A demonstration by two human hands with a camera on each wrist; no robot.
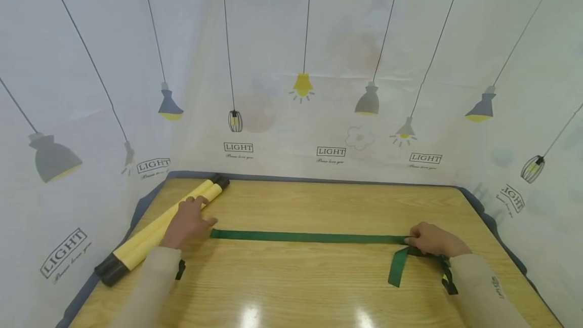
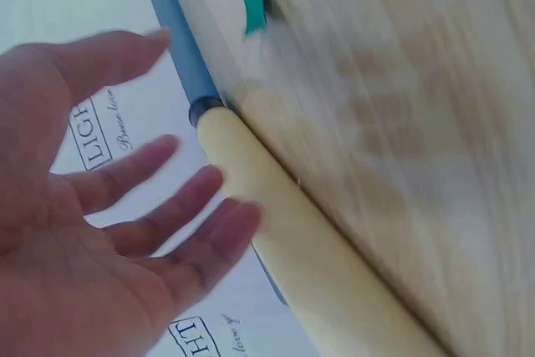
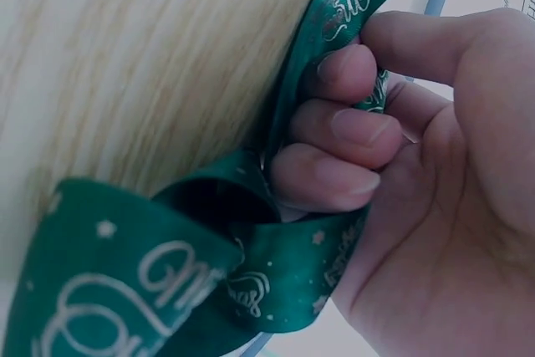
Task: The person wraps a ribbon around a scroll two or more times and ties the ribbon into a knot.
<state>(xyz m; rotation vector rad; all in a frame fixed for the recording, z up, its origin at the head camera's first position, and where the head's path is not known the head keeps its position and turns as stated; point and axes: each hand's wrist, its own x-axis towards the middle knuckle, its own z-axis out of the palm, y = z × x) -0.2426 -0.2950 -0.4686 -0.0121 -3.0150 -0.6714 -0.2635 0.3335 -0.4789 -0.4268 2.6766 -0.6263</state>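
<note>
A green ribbon stretches across the wooden table between the two hands. My right hand pinches it between thumb and curled fingers at the right end. In the right wrist view, the ribbon carries silvery lettering and stars, and loose loops of it hang below the fingers. My left hand has its fingers spread and holds nothing. It is near the ribbon's left end and overlaps two yellow tubes with black ends in the head view. The left wrist view shows the open palm beside one tube.
The wooden table has a blue-grey edge. A white sheet printed with hanging lamps surrounds it at the back and both sides. The tubes lie slantwise along the table's left side.
</note>
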